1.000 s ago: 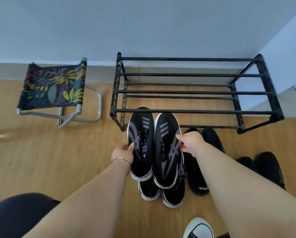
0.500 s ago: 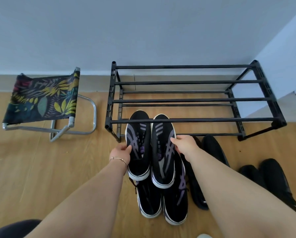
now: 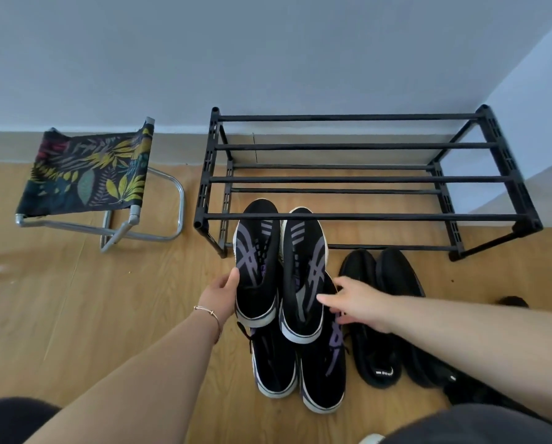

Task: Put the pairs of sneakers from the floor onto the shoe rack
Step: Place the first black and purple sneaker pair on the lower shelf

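A black shoe rack (image 3: 364, 179) with two tiers of bars stands against the wall. A pair of black sneakers with purple stripes is tilted toward it, toes poking under the top front bar. My left hand (image 3: 220, 299) grips the left sneaker (image 3: 258, 270) by its side. The fingers of my right hand (image 3: 359, 304) are spread, their tips against the side of the right sneaker (image 3: 303, 277). A second, similar pair (image 3: 276, 363) lies on the floor beneath the heels. An all-black pair (image 3: 377, 318) sits to the right, partly behind my right arm.
A folding stool (image 3: 88, 174) with a leaf-print seat stands left of the rack. Another black shoe (image 3: 512, 302) shows at the far right, and a white shoe toe (image 3: 371, 439) at the bottom edge. The wooden floor (image 3: 75, 315) meets a wall corner on the right.
The held pair has moved forward, its toes now under the rack's top front bar. My right hand has loosened from a grip to spread fingers. My left hand still holds its sneaker.
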